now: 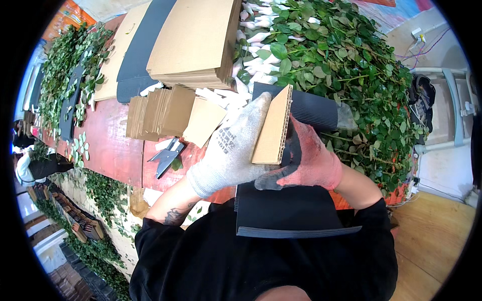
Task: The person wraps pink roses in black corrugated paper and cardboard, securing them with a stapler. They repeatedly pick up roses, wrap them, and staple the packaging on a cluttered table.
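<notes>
Between my two gloved hands stands a small block of corrugated cardboard [272,129], tilted upright with its fluted edge facing right. My left hand [235,146], in a whitish-grey glove with printing on its back, grips it from the left. On its other side is my right hand [316,154], in a red glove with a dark coating; its fingers wrap around the bottom and are partly hidden. Below them, dark corrugated sheets [290,210] lie against my front. Behind the cardboard, another dark corrugated sheet [316,107] rests beside leafy stems.
Small cardboard pieces [162,113] and a plier stapler [169,156] lie left on the red table [116,143]. A tall stack of cardboard sheets [196,37] stands beyond. White-netted flower heads [260,56] and leafy stems [361,75] fill the right. A person [37,165] is far left.
</notes>
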The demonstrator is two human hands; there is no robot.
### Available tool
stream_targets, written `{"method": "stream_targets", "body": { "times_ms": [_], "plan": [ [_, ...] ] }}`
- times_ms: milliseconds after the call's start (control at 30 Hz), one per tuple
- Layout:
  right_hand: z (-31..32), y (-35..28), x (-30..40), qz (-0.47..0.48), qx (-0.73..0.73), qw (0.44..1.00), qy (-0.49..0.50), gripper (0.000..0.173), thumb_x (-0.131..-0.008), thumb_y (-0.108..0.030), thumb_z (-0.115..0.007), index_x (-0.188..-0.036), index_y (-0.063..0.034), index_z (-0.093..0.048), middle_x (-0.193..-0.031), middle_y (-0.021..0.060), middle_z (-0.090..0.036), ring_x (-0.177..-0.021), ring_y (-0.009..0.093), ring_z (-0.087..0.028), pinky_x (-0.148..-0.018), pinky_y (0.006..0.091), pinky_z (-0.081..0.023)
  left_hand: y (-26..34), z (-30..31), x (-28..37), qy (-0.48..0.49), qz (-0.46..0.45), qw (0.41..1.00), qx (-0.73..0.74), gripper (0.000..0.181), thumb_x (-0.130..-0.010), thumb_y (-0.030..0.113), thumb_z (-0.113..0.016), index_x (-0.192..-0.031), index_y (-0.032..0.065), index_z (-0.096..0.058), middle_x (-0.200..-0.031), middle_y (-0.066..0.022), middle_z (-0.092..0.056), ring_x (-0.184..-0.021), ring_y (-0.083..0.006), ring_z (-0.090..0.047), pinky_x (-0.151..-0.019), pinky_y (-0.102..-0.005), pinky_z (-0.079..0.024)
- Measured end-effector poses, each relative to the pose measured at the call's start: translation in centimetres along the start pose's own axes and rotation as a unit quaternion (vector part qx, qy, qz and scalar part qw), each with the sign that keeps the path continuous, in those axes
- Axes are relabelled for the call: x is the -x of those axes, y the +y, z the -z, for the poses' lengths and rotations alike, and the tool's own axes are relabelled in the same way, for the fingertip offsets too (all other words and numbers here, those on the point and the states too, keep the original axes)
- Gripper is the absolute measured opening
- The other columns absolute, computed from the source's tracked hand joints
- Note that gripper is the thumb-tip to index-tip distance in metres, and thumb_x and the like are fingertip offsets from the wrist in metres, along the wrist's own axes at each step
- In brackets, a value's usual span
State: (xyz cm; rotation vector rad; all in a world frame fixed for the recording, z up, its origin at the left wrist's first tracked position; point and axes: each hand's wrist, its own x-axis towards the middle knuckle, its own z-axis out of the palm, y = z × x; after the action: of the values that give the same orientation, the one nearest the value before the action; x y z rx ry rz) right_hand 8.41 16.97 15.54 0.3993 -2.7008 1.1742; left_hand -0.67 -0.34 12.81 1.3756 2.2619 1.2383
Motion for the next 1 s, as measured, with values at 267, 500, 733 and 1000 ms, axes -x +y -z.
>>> {"method": "stream_targets", "body": {
  "times_ms": [267, 500, 733, 1000],
  "plan": [
    [-0.9, 0.6, 0.8, -0.046, -0.029, 0.998, 0.005, 0.109, -0.060, -0.033, -0.085, -0.143, 0.0003, -0.023, -0.127, 0.0202, -0.047, -0.119, 0.033, -0.049, -0.098, 0.0366, -0.040, -1.3, 1.8, 0.5, -0.054, -0.032, 0.995, 0.071, 0.119, -0.055, 0.039, -0.085, -0.145, -0.0039, -0.020, -0.132, -0.0244, -0.045, -0.121, -0.0371, -0.047, -0.103, -0.0425, -0.035],
    [-1.5, 4.2, 3.4, -0.296, -0.303, 0.902, 0.079, 0.055, -0.084, -0.010, -0.067, -0.131, -0.0028, -0.040, -0.120, 0.0136, -0.049, -0.114, 0.023, -0.048, -0.099, 0.0363, -0.038, -4.2, 1.3, 3.5, -0.052, 0.109, 0.866, 0.485, 0.087, -0.065, 0.013, -0.074, -0.140, 0.0010, -0.032, -0.123, -0.0144, -0.051, -0.112, -0.0227, -0.056, -0.086, -0.0360, -0.051],
    [3.1, 5.3, 6.0, -0.365, -0.354, 0.853, 0.120, 0.049, -0.077, -0.007, -0.073, -0.119, 0.0009, -0.049, -0.106, 0.0092, -0.061, -0.091, 0.015, -0.058, -0.085, 0.0293, -0.046, -9.4, 3.9, 7.2, 0.057, 0.268, 0.826, 0.493, 0.071, -0.090, 0.041, -0.058, -0.140, -0.0015, -0.030, -0.135, -0.0183, -0.046, -0.110, -0.0288, -0.058, -0.091, -0.0416, -0.050],
    [-0.6, 6.1, 6.8, -0.507, -0.377, 0.763, -0.138, 0.033, -0.081, -0.030, -0.069, -0.098, -0.0018, -0.063, -0.070, 0.0012, -0.061, -0.049, 0.007, -0.054, -0.043, 0.0195, -0.040, -5.5, 3.0, 6.1, -0.119, 0.099, 0.967, 0.201, 0.043, -0.086, 0.034, -0.063, -0.107, -0.0032, -0.063, -0.095, -0.0149, -0.067, -0.087, -0.0257, -0.064, -0.081, -0.0349, -0.050]
  ]
}}
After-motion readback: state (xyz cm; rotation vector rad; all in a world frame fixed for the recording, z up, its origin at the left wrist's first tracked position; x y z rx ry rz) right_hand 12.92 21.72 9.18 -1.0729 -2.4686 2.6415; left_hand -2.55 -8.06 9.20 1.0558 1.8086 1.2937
